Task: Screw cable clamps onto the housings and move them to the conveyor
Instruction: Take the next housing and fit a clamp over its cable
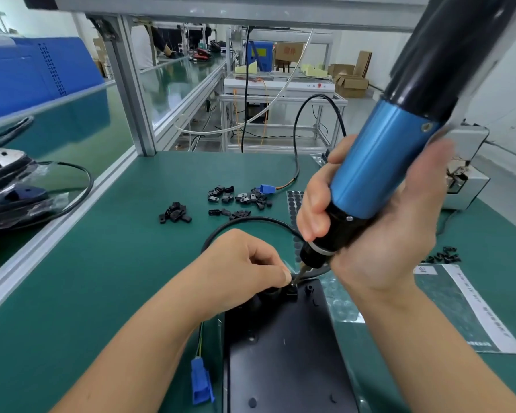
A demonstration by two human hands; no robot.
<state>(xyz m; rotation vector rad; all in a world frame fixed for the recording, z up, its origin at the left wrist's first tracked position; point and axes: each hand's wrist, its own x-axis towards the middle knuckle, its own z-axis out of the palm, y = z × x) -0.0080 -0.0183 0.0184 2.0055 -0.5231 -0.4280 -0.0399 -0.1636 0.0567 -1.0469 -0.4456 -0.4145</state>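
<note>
My right hand (379,222) grips blue screwdriver (379,162); left hand (245,263) pinches small black clamp (291,292) on flat black housing (280,353), bench's near edge.

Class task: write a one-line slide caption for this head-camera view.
Right hand drives electric screwdriver into cable clamp pinched by left hand on black housing.

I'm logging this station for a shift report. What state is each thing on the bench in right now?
Electric screwdriver: gripped by right hand, tilted, bit down on the clamp.
Cable clamp: on the housing, steadied by left hand.
Housing: lying flat on the mat.
Spare clamps: loose, scattered.
Blue connector: unplugged, lying beside the housing.
</note>
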